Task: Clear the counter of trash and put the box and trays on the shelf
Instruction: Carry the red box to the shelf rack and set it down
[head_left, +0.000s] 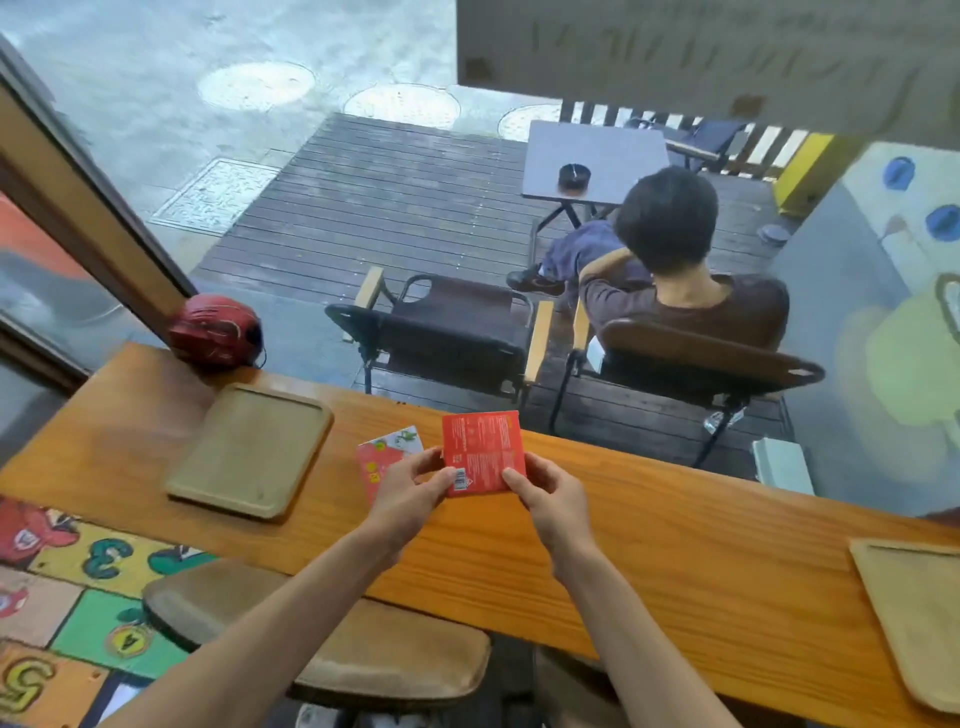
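Red box (482, 451): pinched by its lower corners between my left hand (415, 486) and right hand (545, 496) above the wooden counter (649, 519); risk, I judge: so light a pinch lets it slip.

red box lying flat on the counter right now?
No: both the left hand and the right hand pinch the red box by its lower corners, holding it lifted above the counter.

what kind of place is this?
Probably a café or snack shop with a window counter facing an outdoor deck. Clues: the long wooden counter with serving trays, stools beneath it, and a patio table holding an ashtray outside.
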